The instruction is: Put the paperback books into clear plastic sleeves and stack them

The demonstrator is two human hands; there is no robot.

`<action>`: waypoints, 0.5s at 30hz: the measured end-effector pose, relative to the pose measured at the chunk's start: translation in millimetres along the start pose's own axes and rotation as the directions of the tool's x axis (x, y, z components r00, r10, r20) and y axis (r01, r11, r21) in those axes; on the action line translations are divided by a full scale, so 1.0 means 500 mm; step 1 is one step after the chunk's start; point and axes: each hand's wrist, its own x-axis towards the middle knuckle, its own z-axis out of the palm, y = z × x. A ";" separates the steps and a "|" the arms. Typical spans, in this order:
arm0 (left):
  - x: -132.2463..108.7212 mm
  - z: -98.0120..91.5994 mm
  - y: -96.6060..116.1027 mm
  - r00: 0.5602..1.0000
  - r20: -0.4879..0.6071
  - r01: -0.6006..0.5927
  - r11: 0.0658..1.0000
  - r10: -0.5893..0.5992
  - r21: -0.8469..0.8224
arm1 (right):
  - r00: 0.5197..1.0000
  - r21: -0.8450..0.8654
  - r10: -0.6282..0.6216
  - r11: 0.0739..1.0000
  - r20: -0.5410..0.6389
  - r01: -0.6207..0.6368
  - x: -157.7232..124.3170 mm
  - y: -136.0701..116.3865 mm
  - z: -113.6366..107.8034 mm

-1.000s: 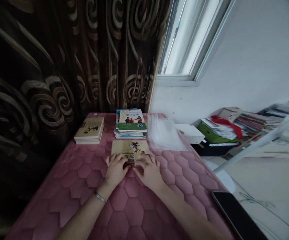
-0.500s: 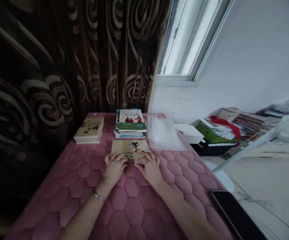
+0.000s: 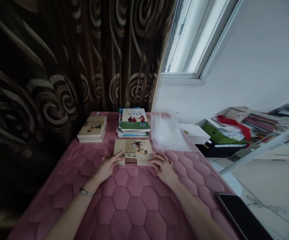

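A tan book (image 3: 132, 151) with a dark illustration and Chinese characters on its cover lies flat on a pink quilted surface. My left hand (image 3: 108, 167) is at its near left corner, fingers reaching onto the cover. At the right edge, my right hand (image 3: 162, 165) grips with the fingers over the cover and the thumb by the near edge. Between the two hands most of the cover shows. A short stack of similar tan books (image 3: 92, 128) lies at the back left. Straight behind the held book is a pile of booklets (image 3: 135, 121), a white and green one on top.
Clear plastic sleeves (image 3: 168, 133) lie right of the booklets, with a white box (image 3: 195, 134) past them. A black phone (image 3: 243, 215) rests at the right edge of the pink surface (image 3: 128, 213). A patterned curtain (image 3: 104, 63) hangs behind; papers (image 3: 225, 130) are piled farther right.
My hands have moved apart, from on top of the cover out to the book's left and right sides, uncovering the printed title. The view has shifted slightly.
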 end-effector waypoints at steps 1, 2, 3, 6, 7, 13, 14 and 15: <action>0.000 0.001 -0.002 1.000 -0.012 0.000 0.999 0.000 -0.044 | 1.000 0.002 -0.001 1.000 0.011 0.001 0.000 0.003 0.000; 0.000 0.002 -0.003 1.000 -0.024 0.003 0.996 -0.005 -0.091 | 1.000 0.005 0.002 1.000 0.023 -0.002 0.001 0.006 -0.001; 0.000 0.003 -0.003 0.999 -0.031 0.011 0.991 -0.015 -0.137 | 0.999 0.009 0.006 1.000 0.038 -0.006 0.002 0.009 -0.002; -0.001 0.004 -0.003 0.998 -0.021 0.047 0.974 -0.053 -0.221 | 0.997 0.018 0.012 1.000 0.076 -0.014 0.004 0.011 -0.009; -0.002 0.004 -0.004 0.998 -0.016 0.055 0.972 -0.060 -0.229 | 0.996 0.019 0.010 1.000 0.083 -0.012 0.004 0.011 -0.011; -0.002 0.003 -0.012 0.999 -0.009 0.036 0.972 -0.039 -0.233 | 0.991 0.038 0.018 0.999 0.130 -0.023 0.007 0.011 -0.022; -0.003 0.003 -0.011 1.000 -0.020 0.018 0.977 -0.022 -0.214 | 0.991 0.040 0.023 0.999 0.135 -0.029 0.007 0.011 -0.024; -0.004 0.004 -0.009 0.999 -0.038 -0.001 0.984 -0.006 -0.177 | 0.990 0.040 0.026 0.999 0.138 -0.032 0.006 0.010 -0.026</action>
